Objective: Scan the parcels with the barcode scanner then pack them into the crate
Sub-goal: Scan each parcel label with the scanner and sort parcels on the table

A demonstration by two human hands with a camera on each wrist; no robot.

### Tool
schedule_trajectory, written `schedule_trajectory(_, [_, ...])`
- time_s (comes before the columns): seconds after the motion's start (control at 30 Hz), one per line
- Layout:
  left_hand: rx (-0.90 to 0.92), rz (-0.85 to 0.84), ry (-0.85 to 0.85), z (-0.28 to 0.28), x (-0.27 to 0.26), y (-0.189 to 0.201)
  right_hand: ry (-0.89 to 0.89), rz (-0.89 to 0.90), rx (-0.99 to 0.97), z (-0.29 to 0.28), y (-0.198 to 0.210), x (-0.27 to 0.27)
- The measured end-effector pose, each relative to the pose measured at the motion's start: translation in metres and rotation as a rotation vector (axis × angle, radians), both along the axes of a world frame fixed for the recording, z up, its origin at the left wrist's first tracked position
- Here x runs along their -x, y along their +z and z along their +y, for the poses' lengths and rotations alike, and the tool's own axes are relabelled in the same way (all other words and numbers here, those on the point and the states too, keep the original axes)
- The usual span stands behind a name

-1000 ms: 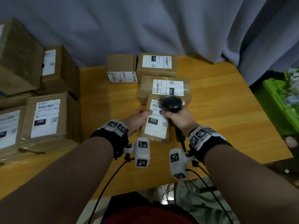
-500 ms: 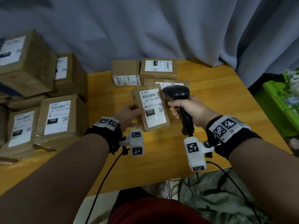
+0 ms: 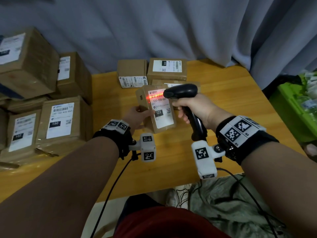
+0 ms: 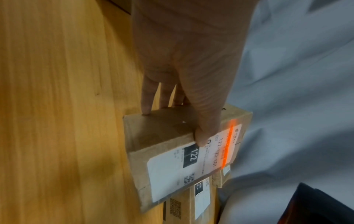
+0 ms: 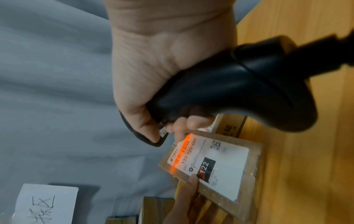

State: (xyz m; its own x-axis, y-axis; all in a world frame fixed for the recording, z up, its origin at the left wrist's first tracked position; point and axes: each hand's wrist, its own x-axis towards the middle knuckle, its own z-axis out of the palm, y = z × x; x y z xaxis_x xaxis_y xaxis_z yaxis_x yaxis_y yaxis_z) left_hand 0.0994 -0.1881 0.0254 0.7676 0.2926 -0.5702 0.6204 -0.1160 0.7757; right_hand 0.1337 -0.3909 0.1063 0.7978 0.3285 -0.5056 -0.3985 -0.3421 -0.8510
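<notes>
Between our left thumb and fingers (image 4: 147, 97) sits the parcel (image 3: 158, 112), a small brown carton with a white label marked 122: the thumb presses on the label's near edge, the other fingers lie along the carton's back face, and our left hand (image 3: 135, 117) holds it tilted up off the counter (image 3: 223, 103). Just across from it, the fingers of our right hand (image 3: 195, 109) are curled tight around the black grip of the barcode scanner (image 3: 181, 91), whose head points at the label from close by, not touching it. A red scan line (image 3: 157, 96) lies across the barcode at the label's top, seen also from the left wrist as an orange stripe (image 4: 227, 145).

Just beyond the held parcel, three more small cartons (image 3: 167, 69) rest on the counter near its far edge, one showing a label marked 010. Further out past our left hand, larger boxes (image 3: 60, 121) are stacked at the counter's left side, one labelled 150. Well out past our right hand, off the counter's right edge, stands a green crate (image 3: 295, 107). A grey curtain (image 3: 154, 28) hangs behind everything. Cables (image 3: 111, 182) trail from both wrist cameras toward us.
</notes>
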Motion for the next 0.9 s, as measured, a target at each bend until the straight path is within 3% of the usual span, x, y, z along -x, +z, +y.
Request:
schedule_trajectory(0.4, [-0.020, -0.021, 0.035, -0.001, -0.007, 0.009, -0.020, -0.019, -0.017, 0.001, 0.008, -0.004])
schedule_trajectory(0.57, [-0.019, -0.014, 0.070, -0.001, -0.006, 0.006, -0.095, -0.001, -0.113, 0.002, 0.002, -0.005])
schedule_trajectory(0.77, [-0.019, -0.096, 0.285, 0.019, 0.016, 0.021, -0.137, -0.045, -0.115, 0.022, -0.011, -0.003])
schedule_trajectory(0.9, [0.023, -0.180, 0.392, 0.059, 0.042, 0.052, -0.087, -0.026, -0.167, 0.062, -0.010, 0.003])
